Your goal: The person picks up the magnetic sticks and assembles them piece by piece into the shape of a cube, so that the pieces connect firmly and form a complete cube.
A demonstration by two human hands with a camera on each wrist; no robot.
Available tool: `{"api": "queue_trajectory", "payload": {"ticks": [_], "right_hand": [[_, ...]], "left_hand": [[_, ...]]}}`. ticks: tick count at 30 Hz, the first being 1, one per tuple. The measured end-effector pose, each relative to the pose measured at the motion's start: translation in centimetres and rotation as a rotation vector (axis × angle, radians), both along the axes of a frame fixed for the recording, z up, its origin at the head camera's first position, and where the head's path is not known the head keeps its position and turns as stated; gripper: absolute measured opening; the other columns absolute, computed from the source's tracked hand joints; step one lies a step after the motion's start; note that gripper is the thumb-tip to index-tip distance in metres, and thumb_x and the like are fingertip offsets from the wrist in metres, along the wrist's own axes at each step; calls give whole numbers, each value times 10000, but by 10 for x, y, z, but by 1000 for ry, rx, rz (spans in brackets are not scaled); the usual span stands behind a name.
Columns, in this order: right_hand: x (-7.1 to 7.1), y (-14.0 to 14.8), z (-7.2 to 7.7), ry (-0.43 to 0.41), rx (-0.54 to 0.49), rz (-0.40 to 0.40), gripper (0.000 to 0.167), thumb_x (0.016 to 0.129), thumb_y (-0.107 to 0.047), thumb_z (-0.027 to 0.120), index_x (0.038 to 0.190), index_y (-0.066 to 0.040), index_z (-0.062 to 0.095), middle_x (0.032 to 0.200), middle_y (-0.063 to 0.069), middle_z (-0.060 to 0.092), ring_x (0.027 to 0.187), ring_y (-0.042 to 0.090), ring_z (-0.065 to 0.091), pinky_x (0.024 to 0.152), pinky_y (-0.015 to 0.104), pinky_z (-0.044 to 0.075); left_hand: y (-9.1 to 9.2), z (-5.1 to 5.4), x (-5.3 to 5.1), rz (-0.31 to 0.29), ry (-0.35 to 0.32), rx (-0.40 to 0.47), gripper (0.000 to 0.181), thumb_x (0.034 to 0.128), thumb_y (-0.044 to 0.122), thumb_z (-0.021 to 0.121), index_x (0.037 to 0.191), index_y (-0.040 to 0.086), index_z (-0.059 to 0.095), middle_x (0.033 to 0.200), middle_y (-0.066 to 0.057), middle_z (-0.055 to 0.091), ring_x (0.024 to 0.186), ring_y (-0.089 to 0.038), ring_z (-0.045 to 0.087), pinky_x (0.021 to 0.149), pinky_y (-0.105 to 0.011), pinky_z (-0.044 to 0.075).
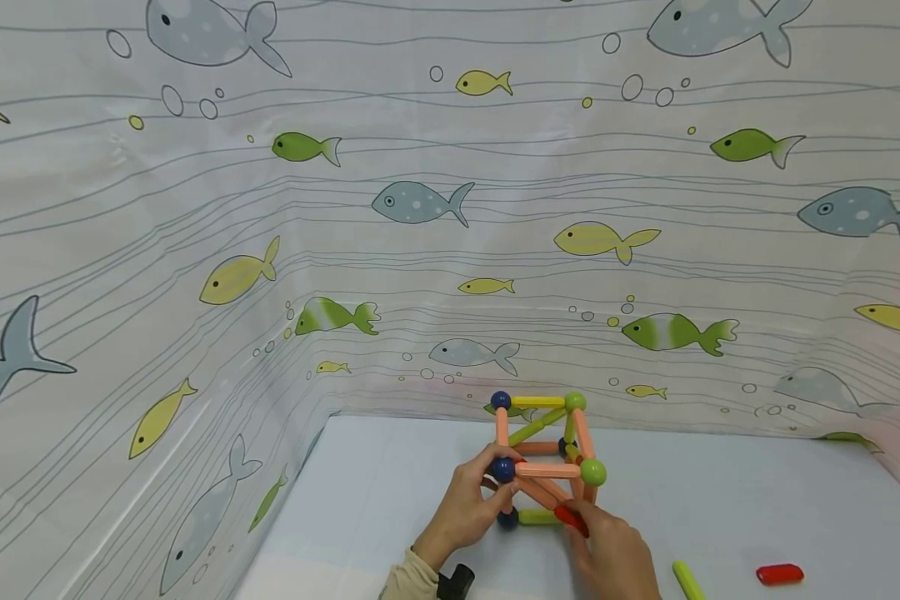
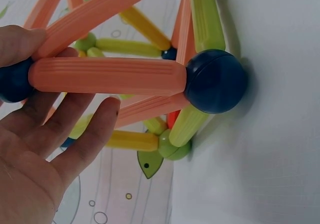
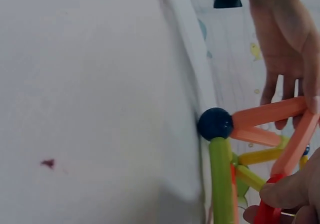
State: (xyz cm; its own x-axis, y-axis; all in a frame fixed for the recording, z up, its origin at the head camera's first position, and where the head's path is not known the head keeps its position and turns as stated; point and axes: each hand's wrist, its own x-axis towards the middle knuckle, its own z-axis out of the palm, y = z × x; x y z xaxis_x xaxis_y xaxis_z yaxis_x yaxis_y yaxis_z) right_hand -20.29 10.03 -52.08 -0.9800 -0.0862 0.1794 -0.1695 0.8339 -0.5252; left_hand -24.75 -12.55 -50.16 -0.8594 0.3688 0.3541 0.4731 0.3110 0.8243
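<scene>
A cube-like frame of magnetic building sticks and balls, with an orange stick (image 1: 547,471) across its upper front, stands on the white table. My left hand (image 1: 465,504) pinches the blue ball (image 1: 504,469) at the upper front left corner; its other fingers spread behind an upright orange stick (image 2: 107,76). Down at the front, my right hand (image 1: 615,550) pinches a short red stick (image 3: 270,204) between thumb and fingers. This red stick meets the lower end of a slanting orange stick (image 3: 299,143), which rises toward my left hand. A lower blue ball (image 2: 216,81) rests at the table.
To the right of the frame lie a loose yellow-green stick (image 1: 687,580) and a loose red stick (image 1: 780,574) on the white table (image 1: 757,500). A fish-printed curtain (image 1: 540,175) rises behind the table and along its left side.
</scene>
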Motion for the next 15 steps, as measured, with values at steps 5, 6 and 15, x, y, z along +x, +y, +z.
{"api": "queue_trajectory", "payload": {"ticks": [5,6,15], "right_hand": [[-3,-4,-6,25,14,-25,343,838,-150,897,1148,-122,753,841,-18,761,608,96,530,562,332,499],[-4,-5,-7,44,17,-24,351,832,-152,903,1147,-123,751,842,-19,765,608,90,540,566,335,510],[-5,-8,-16,215,21,-16,316,791,-126,927,1079,-140,797,851,21,795,651,143,711,545,331,559]], "left_hand": [[0,1,0,-6,-11,9,324,1019,106,711,1327,114,614,1140,-63,742,787,-356,750,836,-291,609],[0,1,0,-4,-11,8,324,1019,109,712,1328,114,614,1144,-60,742,788,-316,754,835,-288,608],[1,1,0,8,-17,4,324,1015,111,716,1324,120,620,1169,-61,743,855,-195,748,830,-283,606]]}}
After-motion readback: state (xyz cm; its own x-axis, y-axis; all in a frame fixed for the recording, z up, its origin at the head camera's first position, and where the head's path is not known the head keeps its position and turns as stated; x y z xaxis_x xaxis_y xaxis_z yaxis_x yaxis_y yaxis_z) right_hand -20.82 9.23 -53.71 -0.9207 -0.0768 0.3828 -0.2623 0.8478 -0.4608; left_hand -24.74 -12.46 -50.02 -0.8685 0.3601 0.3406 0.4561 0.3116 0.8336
